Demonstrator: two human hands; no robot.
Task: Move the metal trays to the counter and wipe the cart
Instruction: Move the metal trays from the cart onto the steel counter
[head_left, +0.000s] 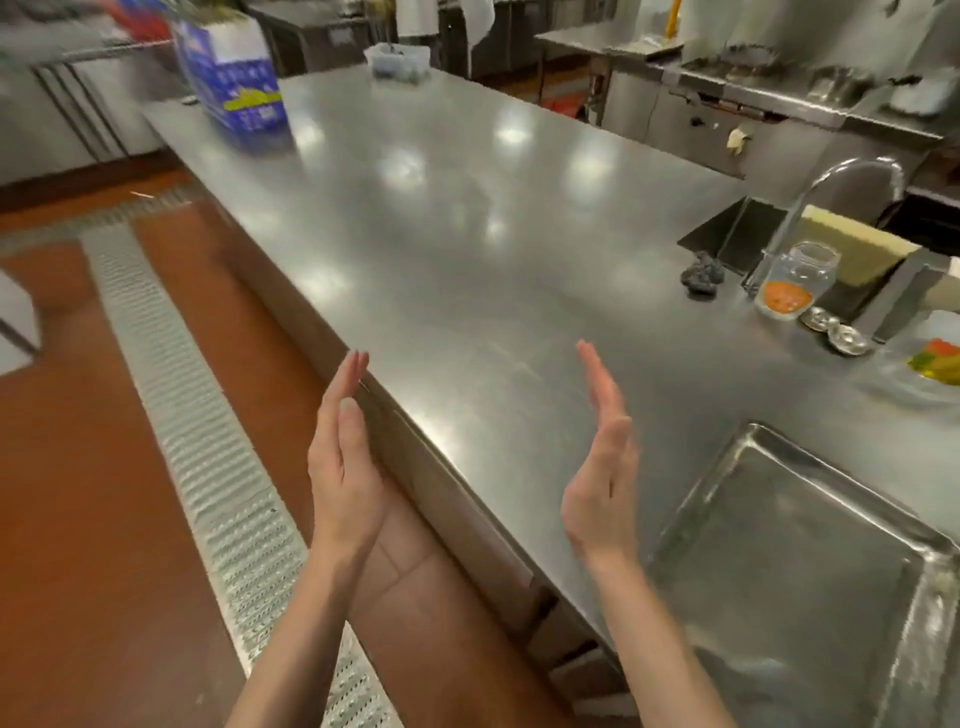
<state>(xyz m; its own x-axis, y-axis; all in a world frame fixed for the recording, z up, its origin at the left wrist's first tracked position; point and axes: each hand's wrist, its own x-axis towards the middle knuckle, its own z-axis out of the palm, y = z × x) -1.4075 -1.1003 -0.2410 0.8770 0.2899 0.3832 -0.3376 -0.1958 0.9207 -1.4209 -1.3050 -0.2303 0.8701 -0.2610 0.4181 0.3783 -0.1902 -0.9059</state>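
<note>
A shallow metal tray (810, 540) lies flat on the steel counter (457, 218) at the lower right. My left hand (343, 462) is held upright over the counter's near edge, fingers straight, palm facing right, holding nothing. My right hand (602, 478) is upright above the counter, just left of the tray, palm facing left, holding nothing. The two palms face each other about a tray's width apart. No cart is in view.
A blue box (234, 83) and a plastic tub (397, 60) stand at the counter's far end. At the right are a sink with a faucet (841, 187), a glass jar (797, 278), a dark scrubber (702, 274), small metal dishes (836, 327) and a plate of food (930, 364). A floor drain grate (208, 467) runs at the left.
</note>
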